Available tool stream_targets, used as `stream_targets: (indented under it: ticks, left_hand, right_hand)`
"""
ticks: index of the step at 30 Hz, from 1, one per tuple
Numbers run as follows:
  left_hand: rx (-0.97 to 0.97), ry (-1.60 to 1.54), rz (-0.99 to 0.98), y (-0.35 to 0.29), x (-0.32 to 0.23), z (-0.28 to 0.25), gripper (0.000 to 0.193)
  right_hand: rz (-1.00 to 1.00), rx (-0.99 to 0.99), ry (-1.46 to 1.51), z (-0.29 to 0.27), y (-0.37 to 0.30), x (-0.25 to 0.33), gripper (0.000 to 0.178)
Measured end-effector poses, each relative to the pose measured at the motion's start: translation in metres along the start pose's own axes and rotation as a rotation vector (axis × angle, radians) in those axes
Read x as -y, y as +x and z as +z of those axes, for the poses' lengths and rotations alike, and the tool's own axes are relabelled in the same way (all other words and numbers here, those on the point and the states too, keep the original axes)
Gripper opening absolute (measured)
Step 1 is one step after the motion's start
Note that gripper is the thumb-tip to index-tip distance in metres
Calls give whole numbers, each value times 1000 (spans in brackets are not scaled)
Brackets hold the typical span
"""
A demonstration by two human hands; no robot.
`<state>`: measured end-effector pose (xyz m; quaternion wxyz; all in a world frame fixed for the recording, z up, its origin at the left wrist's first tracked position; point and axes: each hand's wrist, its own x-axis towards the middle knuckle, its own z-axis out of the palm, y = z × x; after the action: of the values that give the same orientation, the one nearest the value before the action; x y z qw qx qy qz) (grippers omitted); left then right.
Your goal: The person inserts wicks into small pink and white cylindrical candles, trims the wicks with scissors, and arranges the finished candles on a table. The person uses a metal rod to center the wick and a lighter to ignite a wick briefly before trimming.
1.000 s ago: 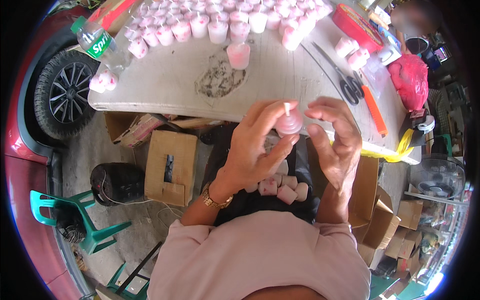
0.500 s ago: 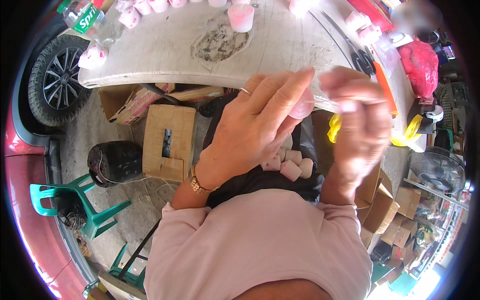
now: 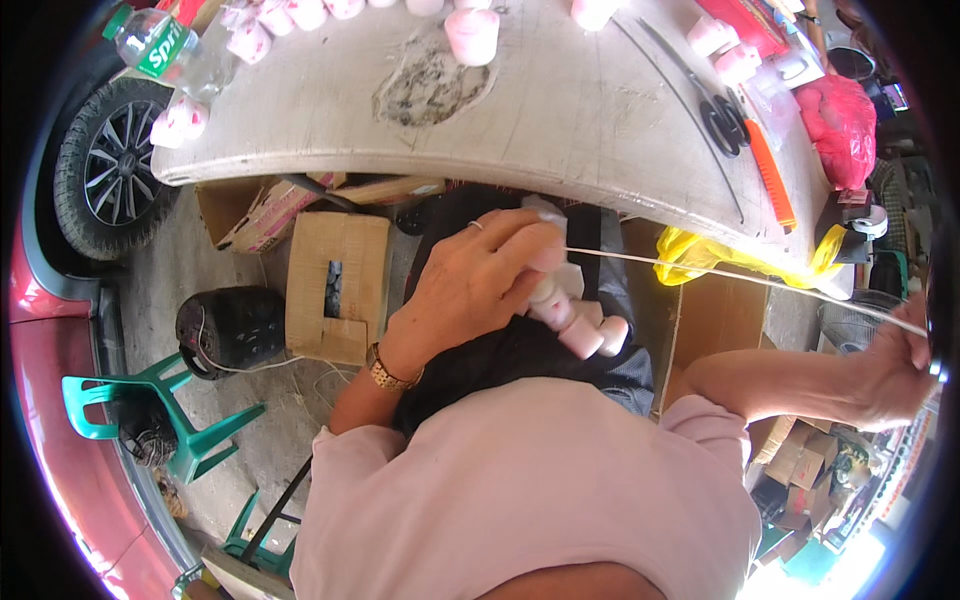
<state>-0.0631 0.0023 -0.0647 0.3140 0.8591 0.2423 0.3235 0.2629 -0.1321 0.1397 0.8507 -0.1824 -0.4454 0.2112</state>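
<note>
A white string (image 3: 700,268) runs taut from the fingers of my left hand to my right hand. My left hand (image 3: 485,265), with a ring and a gold watch, is closed over my lap. Its fingers mostly hide what they grip; a pale edge of a small cup (image 3: 546,208) shows just beyond them. Far out to the right, my right hand (image 3: 890,375) is closed on the string. Several small pink-and-white cups (image 3: 580,337) lie bunched on my dark-trousered lap, just under my left hand.
More pink-and-white cups (image 3: 472,38) stand along the far side of the worn white table (image 3: 300,120). Black scissors (image 3: 724,125) and an orange cutter (image 3: 768,180) lie at its right. A yellow bag (image 3: 690,262) hangs by the edge. Cardboard box (image 3: 365,275) and green chair (image 3: 185,420) are left.
My right hand has swung far out to the right, drawing the string taut. My left hand has lowered toward my lap, and the cup in its fingers is now mostly hidden.
</note>
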Motion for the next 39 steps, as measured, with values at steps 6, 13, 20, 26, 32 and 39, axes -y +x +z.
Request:
stream_targets:
  ticks: [6,13,20,26,32,39]
  left_hand:
    - [48,-12,-56,12,-11,-11,50]
    - [-26,-171,93,86,-33,-36,27]
    - [-72,-157,231,221,-11,19,31]
    - [-131,63,140,308,15,80,47]
    - [-108,122,55,317,12,83,35]
    - [-70,-986,-116,204,-28,-6,35]
  right_hand:
    - [-92,50,-456,4,-52,-61,7]
    - [269,40,-667,44,-102,-107,20]
    - [523,491,-791,29,-123,-116,24]
    - [349,508,-842,18,-134,-120,28]
    - [360,392,-857,17,-127,-122,22]
    - [293,239,-761,40,-103,-122,6]
